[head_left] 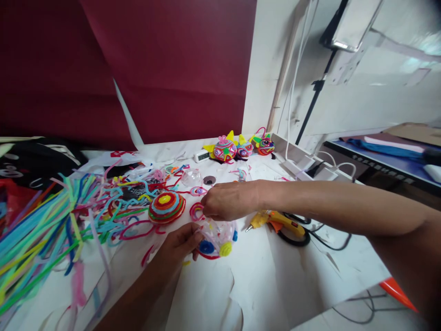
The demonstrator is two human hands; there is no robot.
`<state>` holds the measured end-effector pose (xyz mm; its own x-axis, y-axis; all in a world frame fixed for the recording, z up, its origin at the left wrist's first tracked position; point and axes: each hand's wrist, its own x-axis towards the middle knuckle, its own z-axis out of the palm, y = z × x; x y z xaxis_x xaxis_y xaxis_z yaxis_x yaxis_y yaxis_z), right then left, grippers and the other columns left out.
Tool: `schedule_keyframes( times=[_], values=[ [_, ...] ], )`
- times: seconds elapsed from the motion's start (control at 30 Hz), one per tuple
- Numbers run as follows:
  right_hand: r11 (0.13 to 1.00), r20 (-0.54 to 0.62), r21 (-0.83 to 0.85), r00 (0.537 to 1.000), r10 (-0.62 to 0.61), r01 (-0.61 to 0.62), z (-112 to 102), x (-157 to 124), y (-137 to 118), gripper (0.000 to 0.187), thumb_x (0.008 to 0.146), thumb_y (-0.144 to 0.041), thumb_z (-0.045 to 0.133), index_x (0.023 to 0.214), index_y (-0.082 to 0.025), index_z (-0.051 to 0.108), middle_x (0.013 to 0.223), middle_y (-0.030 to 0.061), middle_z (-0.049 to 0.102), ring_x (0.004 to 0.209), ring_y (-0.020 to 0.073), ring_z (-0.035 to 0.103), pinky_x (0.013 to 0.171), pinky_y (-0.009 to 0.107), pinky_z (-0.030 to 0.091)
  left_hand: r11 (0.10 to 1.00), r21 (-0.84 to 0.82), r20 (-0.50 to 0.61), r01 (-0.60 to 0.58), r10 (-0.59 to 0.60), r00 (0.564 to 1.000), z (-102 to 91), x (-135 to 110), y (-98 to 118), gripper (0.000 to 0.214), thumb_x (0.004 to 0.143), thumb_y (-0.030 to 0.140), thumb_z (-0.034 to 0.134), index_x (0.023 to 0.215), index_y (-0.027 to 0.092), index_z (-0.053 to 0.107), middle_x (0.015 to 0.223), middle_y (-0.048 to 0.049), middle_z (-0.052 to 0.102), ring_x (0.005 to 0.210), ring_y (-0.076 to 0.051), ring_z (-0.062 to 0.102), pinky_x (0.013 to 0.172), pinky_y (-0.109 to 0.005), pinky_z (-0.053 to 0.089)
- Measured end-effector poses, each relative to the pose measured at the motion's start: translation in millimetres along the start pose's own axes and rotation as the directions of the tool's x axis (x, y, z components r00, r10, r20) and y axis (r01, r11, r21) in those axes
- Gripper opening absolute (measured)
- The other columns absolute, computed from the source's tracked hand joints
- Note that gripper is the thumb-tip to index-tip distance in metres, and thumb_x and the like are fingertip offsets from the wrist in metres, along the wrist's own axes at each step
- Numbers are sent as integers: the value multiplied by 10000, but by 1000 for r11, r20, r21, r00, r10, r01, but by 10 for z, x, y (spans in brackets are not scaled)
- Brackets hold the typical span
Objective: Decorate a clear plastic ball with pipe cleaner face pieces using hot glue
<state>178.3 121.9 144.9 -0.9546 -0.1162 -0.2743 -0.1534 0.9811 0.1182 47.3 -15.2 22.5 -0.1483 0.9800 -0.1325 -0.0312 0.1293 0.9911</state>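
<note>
Cluttered table point(268, 285), half-hidden grip

Pipe cleaners point(43, 239) run past the left edge of view. The right hand point(225, 201) hides its own fingers (I cannot tell how they stand). Below it, the left hand's point(183, 242) fingers are clamped on the left rim of a clear shell point(219, 234), its top covered. A pink coil point(193, 213) shows only partly.

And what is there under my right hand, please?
Under your right hand you can see a clear, rounded piece, gripped by your left hand, bearing a blue disc and yellow disc. Whatever the right fingertips touch or hold is covered.
</note>
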Motion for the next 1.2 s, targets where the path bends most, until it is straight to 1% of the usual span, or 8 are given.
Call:
schedule_keyframes(
  times=[0.27, 0.57, 0.67, 0.8, 0.87, 0.97, 1.1, 1.2],
  values=[
    [999, -68, 48, 998, 7, -4, 78, 19, 39, 193, 920, -157, 535, 895, -87, 713, 890, 122, 710, 726, 165, 594, 612, 293, 323, 999, -18, -1, 35, -35, 999, -21, 24, -33, 400, 714, 530, 733, 720, 165, 570, 584, 38, 545, 502, -82, 453, 490, -218, 323],
    [997, -100, 67, 994, 35, -28, 136, 55, 38, 184, 895, -158, 548, 847, -83, 708, 853, 133, 712, 700, 175, 591, 611, 294, 338, 1000, 5, -12, 18, -18, 1000, -70, 49, -89, 393, 734, 539, 707, 739, 165, 588, 582, 27, 550, 514, -93, 456, 507, -226, 328],
    [992, -115, 121, 993, 38, -24, 148, 42, 67, 183, 881, -136, 541, 852, -80, 713, 858, 137, 711, 680, 163, 562, 614, 288, 335, 1000, 1, -20, 20, -20, 1000, -55, 42, -75, 401, 726, 540, 717, 741, 161, 587, 592, 28, 549, 517, -89, 462, 507, -222, 335],
    [972, -73, 231, 997, -30, 47, 119, 7, 153, 200, 873, -72, 515, 872, -75, 715, 818, 89, 708, 661, 118, 517, 645, 246, 357, 1000, -6, -25, 1, -1, 1000, -2, 16, -38, 394, 717, 530, 726, 725, 162, 584, 611, 25, 549, 537, -98, 473, 513, -227, 373],
    [967, -49, 242, 997, -65, 75, 90, -1, 191, 218, 870, -41, 503, 866, -82, 718, 786, 56, 701, 651, 101, 505, 649, 226, 358, 1000, -2, -28, -15, 15, 999, 25, 0, -16, 391, 720, 523, 724, 704, 164, 572, 607, 26, 539, 540, -100, 468, 511, -226, 377],
    [971, -25, 225, 997, -74, 78, 44, 8, 203, 223, 862, -27, 508, 852, -92, 721, 766, 44, 691, 643, 102, 494, 627, 228, 351, 1000, -5, -29, -15, 15, 999, 51, -17, 12, 392, 713, 525, 729, 711, 164, 574, 612, 21, 539, 546, -106, 468, 506, -229, 382],
    [986, 4, 162, 999, -49, 48, -17, 40, 140, 205, 877, -60, 522, 879, -94, 724, 781, 70, 688, 653, 126, 502, 625, 252, 358, 1000, -31, -53, 0, -1, 999, 52, -20, 22, 383, 709, 512, 739, 711, 168, 570, 620, 26, 533, 550, -101, 460, 514, -227, 389],
    [994, 20, 113, 1000, -13, 10, -54, 63, 71, 208, 895, -92, 512, 920, -64, 717, 818, 120, 693, 665, 151, 540, 624, 279, 373, 999, -30, -29, 16, -17, 999, 39, -13, 16, 393, 698, 516, 745, 698, 168, 563, 614, 29, 539, 539, -96, 464, 511, -224, 383]
  ],
)
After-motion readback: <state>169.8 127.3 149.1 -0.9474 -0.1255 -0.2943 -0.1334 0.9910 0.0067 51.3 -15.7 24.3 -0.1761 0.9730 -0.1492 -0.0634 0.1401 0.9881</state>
